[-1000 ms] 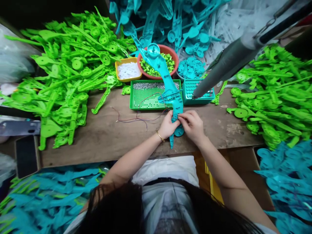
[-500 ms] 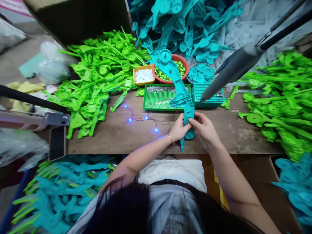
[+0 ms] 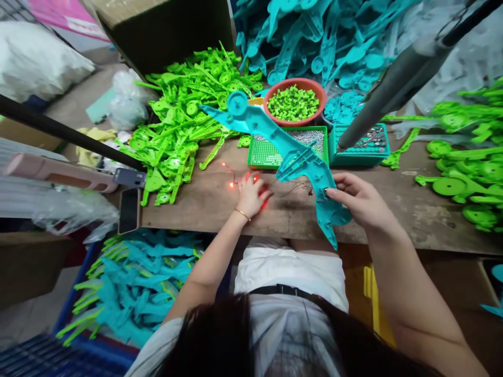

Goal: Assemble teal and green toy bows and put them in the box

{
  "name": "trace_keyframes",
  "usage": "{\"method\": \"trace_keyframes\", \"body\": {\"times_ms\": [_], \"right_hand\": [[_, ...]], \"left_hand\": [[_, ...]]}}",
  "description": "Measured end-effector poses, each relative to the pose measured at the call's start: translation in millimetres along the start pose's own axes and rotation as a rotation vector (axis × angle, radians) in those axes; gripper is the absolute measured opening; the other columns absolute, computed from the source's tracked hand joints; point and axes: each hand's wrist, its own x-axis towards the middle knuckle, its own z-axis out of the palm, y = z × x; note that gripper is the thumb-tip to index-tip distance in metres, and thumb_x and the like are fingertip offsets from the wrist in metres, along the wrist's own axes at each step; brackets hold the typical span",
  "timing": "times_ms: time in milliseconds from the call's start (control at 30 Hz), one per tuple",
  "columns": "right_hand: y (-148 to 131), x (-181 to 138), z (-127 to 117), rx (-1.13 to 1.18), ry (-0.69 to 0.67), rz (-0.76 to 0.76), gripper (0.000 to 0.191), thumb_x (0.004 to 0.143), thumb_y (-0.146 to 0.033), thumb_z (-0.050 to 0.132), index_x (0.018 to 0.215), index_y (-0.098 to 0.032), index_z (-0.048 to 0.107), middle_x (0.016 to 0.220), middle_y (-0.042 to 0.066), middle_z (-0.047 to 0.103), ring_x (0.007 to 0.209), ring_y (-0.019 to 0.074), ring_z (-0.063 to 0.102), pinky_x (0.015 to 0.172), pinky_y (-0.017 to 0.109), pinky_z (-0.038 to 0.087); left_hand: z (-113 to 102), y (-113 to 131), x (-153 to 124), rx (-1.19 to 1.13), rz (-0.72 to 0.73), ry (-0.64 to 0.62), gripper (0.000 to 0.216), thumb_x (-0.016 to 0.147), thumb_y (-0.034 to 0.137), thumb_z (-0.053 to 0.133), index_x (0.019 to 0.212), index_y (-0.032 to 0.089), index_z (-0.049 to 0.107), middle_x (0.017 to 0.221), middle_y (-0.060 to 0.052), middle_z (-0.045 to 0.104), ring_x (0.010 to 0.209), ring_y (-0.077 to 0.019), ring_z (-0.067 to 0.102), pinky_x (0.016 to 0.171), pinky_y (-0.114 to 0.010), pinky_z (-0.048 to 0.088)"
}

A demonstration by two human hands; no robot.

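Note:
My right hand grips a long curved teal plastic part near its lower end, thumb and fingers pinched on its edge. The part is tilted, its far end pointing up and left, with ribs showing on the side facing me. My left hand is over the tabletop with its fingers apart, among small red-glowing lights on thin wire. Whether its fingertips touch the lights, I cannot tell. A thin dark wire runs from near the left hand toward the teal part.
Behind the part stand a green perforated tray of small metal pieces, a red bowl of green pieces and a teal box. Green plastic parts are heaped at left. A grey electric screwdriver hangs at right. A phone sits at the left edge.
My left hand has let go of the teal part and moved left to the lights. In my right hand the part has tilted further left. The lights turned from blue to red.

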Motion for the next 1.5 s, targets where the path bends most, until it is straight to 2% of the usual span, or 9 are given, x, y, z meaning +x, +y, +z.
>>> {"method": "trace_keyframes", "body": {"times_ms": [133,300,433,567,667,833,1133,1333,1500], "right_hand": [[-12,-12,-8,-0.056,-0.053,0.033,0.036,0.069,-0.045,0.076,0.098,-0.024,0.069,0.087,0.003,0.073,0.071,0.0173,0.066,0.059,0.028,0.053],[13,-2,-16,-0.232,-0.196,0.144,0.038,0.072,-0.051,0.069,0.097,-0.023,0.07,0.082,0.002,0.072,0.064,0.0163,0.063,0.053,0.028,0.049],[39,14,-12,-0.565,-0.289,0.033,0.03,0.08,-0.043,0.059,0.099,-0.023,0.069,0.094,0.005,0.072,0.083,0.0228,0.066,0.074,0.038,0.054],[38,-1,1,-1.043,-0.001,-0.259,0.028,0.085,-0.035,0.054,0.103,-0.017,0.067,0.106,0.015,0.067,0.101,0.0323,0.061,0.088,0.05,0.048],[36,-28,21,-1.022,0.002,-0.298,0.028,0.09,-0.04,0.05,0.101,-0.019,0.063,0.095,0.012,0.069,0.089,0.0265,0.065,0.075,0.04,0.051],[62,-50,57,-0.943,0.005,-0.175,0.045,0.079,-0.05,0.067,0.109,-0.018,0.057,0.091,0.009,0.071,0.072,0.0243,0.067,0.058,0.035,0.05],[76,-35,84,-1.009,0.102,-0.098,0.027,0.089,-0.043,0.053,0.105,-0.023,0.061,0.096,0.009,0.069,0.076,0.0242,0.068,0.056,0.034,0.048],[72,-39,74,-0.158,0.179,0.02,0.024,0.08,-0.038,0.065,0.096,-0.023,0.056,0.084,0.002,0.066,0.072,0.0178,0.068,0.063,0.032,0.055],[58,-43,60,0.425,0.349,0.05,0.027,0.071,-0.037,0.077,0.09,-0.023,0.063,0.074,-0.003,0.067,0.059,0.0101,0.064,0.057,0.025,0.056]], "left_hand": [[-58,-9,-36,-0.143,0.163,-0.342,0.016,0.086,0.035,0.06,0.082,0.022,0.07,0.081,-0.003,0.072,0.081,-0.0185,0.066,0.09,-0.035,0.05],[-152,3,-65,-0.37,0.214,-0.738,0.01,0.082,0.027,0.067,0.089,0.024,0.074,0.08,-0.005,0.075,0.074,-0.0178,0.071,0.071,-0.025,0.055],[-158,22,-57,-0.641,0.303,-1.053,0.019,0.076,0.016,0.071,0.092,0.026,0.076,0.08,-0.01,0.076,0.079,-0.0239,0.073,0.078,-0.035,0.058],[-127,38,-52,-0.832,-0.036,-0.596,0.008,0.075,0.029,0.074,0.079,0.022,0.074,0.065,-0.007,0.072,0.055,-0.0202,0.067,0.059,-0.035,0.058],[-108,49,-46,-0.989,-0.274,-0.305,0.018,0.074,0.036,0.075,0.076,0.018,0.071,0.049,0.001,0.061,0.042,-0.0142,0.058,0.051,-0.031,0.054],[-93,61,-26,-1.142,-0.323,-0.283,0.022,0.07,0.037,0.077,0.078,0.018,0.07,0.041,0.006,0.051,0.041,-0.0125,0.055,0.06,-0.037,0.058],[-84,59,-15,-1.188,-0.407,-0.251,0.021,0.071,0.036,0.075,0.075,0.016,0.069,0.041,0.007,0.045,0.041,-0.0089,0.051,0.058,-0.03,0.056],[-79,49,-4,-1.458,-0.641,-0.172,0.012,0.084,0.024,0.061,0.083,0.014,0.068,0.047,0.008,0.042,0.046,-0.0051,0.05,0.059,-0.02,0.054],[-70,47,5,-1.603,-0.749,-0.182,0.024,0.09,0.013,0.047,0.101,0.013,0.068,0.063,0.002,0.062,0.064,-0.0083,0.064,0.077,-0.024,0.057]]}}
